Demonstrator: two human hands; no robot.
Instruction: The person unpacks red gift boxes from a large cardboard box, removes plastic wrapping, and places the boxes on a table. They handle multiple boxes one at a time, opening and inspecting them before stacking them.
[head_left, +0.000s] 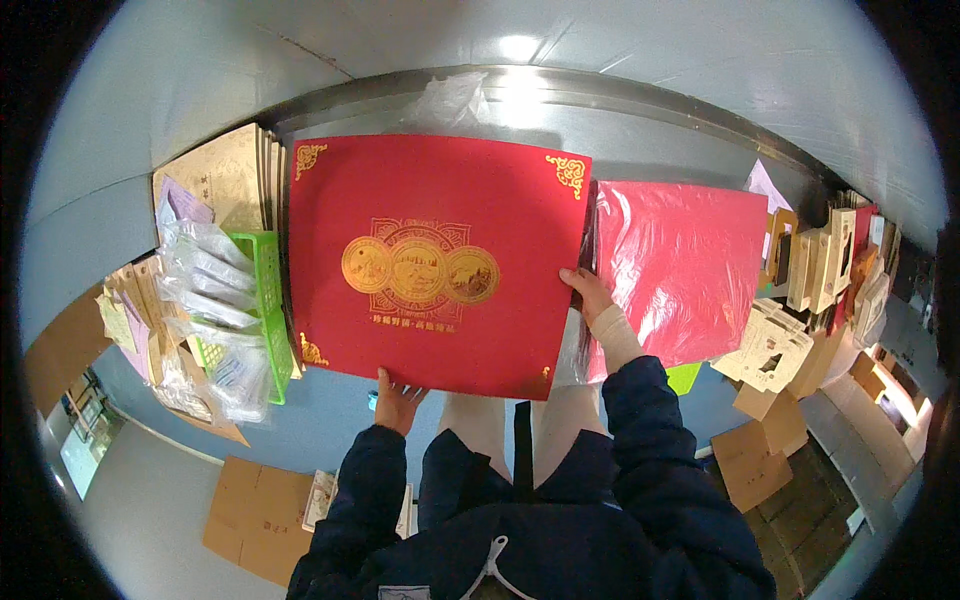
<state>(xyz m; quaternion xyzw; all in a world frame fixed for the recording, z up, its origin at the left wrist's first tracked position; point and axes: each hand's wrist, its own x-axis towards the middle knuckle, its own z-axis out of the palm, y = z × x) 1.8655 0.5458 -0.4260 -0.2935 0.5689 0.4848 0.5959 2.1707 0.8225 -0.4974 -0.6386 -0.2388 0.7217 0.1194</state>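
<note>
A large flat red box or panel (442, 360) with gold corner ornaments, three gold medallions and some gold writing fills the middle of the view. My left hand (399, 401) grips its lower edge, thumb on the front and fingers behind it. On its right edge, my right hand (592, 296) holds it, thumb on top, the other fingers largely hidden. Beige wrapping covers my right wrist. Just right of it lies a red flat item in clear plastic (682, 270), partly behind the panel's edge.
At left, a green plastic basket (276, 322) holds clear bags, beside upright boards (225, 180). Crumpled clear plastic (454, 101) lies at the back. Wooden-looking boxes (814, 255) and a light cut-out board (765, 346) are at right. Cardboard boxes (255, 517) stand on the floor.
</note>
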